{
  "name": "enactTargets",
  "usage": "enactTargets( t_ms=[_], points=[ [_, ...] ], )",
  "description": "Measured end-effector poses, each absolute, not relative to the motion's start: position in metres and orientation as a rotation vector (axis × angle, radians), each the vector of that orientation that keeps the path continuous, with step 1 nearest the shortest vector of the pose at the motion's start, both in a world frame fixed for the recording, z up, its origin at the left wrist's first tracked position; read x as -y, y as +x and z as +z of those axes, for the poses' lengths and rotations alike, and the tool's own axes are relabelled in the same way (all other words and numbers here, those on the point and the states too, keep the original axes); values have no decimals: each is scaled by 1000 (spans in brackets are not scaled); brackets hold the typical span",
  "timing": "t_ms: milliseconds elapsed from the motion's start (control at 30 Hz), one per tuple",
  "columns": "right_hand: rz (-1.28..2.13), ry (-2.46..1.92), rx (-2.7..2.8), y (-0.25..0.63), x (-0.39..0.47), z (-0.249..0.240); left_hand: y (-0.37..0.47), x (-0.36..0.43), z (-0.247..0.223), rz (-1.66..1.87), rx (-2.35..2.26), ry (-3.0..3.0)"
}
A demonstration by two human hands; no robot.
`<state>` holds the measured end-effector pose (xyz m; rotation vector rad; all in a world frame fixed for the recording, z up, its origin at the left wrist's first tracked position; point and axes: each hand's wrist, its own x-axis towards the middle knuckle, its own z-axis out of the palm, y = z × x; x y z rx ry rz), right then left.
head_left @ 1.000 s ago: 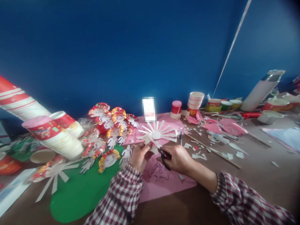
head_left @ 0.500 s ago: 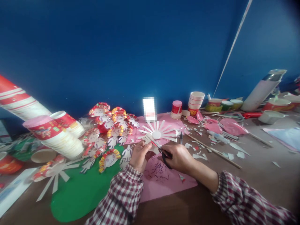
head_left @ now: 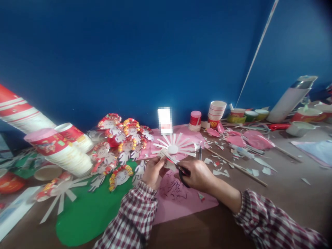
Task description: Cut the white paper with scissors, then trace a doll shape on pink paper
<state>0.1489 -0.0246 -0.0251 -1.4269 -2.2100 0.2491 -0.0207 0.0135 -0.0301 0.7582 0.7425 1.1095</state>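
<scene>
My left hand [head_left: 155,170] pinches a small piece of white paper [head_left: 163,152], its fingers closed on the near edge. In my right hand [head_left: 198,174] is a pair of scissors [head_left: 183,170] with dark handles, whose blades reach left to the paper. How far the blades are apart is too small to tell. Both hands are above a pink sheet [head_left: 186,209] with dark scribbles. Just beyond them lies a white paper cut into rays around a disc [head_left: 173,149]. Left of my left hand lie several paper dolls [head_left: 121,177] with curly red and yellow hair.
Stacked paper cups [head_left: 70,155] lean at the left beside a green sheet [head_left: 88,214]. Paper scraps, pink pieces [head_left: 255,139] and a thin stick [head_left: 237,167] lie to the right. Upright cups [head_left: 217,110] stand near the blue wall [head_left: 129,58].
My left hand has shifted very slightly with the paper between its fingers. The scissors and my right hand stay nearly in the same place.
</scene>
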Motion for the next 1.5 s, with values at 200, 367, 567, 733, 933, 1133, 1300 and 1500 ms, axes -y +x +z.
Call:
enactTargets(
  t_ms=[200, 367, 567, 733, 933, 1133, 1300, 1500],
  points=[
    [242, -1413, 2200, 150, 25, -25, -18, -11, -33, 1107, -773, 755],
    [280, -1385, 2183, 149, 24, -25, -17, -11, -38, 1150, -820, 753],
    [310, -1378, 2160, 149, 24, -26, -13, -7, -36, 1188, -787, 682],
    [333, -1366, 2149, 148, 25, -24, -11, -5, -34, 1197, -779, 672],
    [344, -1357, 2132, 147, 27, -21, -12, -5, -35, 1187, -771, 689],
    [342, -1346, 2131, 146, 27, -22, -11, -4, -35, 1187, -779, 684],
    [320, -1344, 2148, 149, 26, -25, -13, -5, -30, 1173, -792, 695],
    [500, -1282, 2155, 155, 22, -19, -21, -10, -29, 1063, -758, 742]
  ],
)
